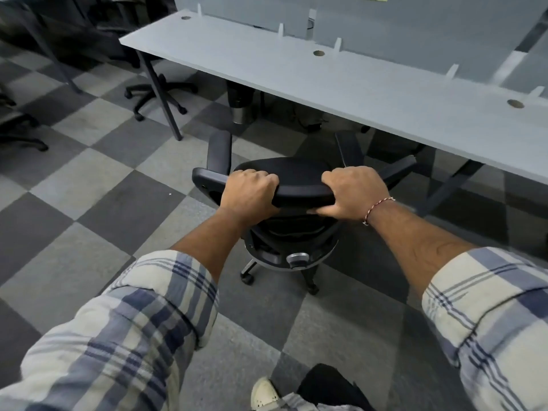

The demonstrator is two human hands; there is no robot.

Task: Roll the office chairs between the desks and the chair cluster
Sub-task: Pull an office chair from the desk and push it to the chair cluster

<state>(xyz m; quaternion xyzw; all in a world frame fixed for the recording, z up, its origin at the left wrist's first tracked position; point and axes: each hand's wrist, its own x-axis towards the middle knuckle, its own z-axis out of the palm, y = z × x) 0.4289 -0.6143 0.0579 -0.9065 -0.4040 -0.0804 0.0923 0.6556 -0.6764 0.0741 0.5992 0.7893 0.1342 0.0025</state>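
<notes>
A black office chair (pixel 299 195) stands in front of me, seen from behind and above, its seat facing the long grey desk (pixel 341 81). My left hand (pixel 247 189) grips the top edge of the backrest on the left. My right hand (pixel 354 191) grips the same edge on the right, thumb tucked under it. Both armrests point toward the desk. The chair's wheeled base shows below the backrest on the checkered carpet.
Another chair's wheeled base (pixel 157 94) sits left of the desk leg (pixel 161 93). More dark chairs (pixel 17 129) stand at the far left edge. A bin (pixel 240 105) and cables lie under the desk. My shoe (pixel 264 393) shows at the bottom.
</notes>
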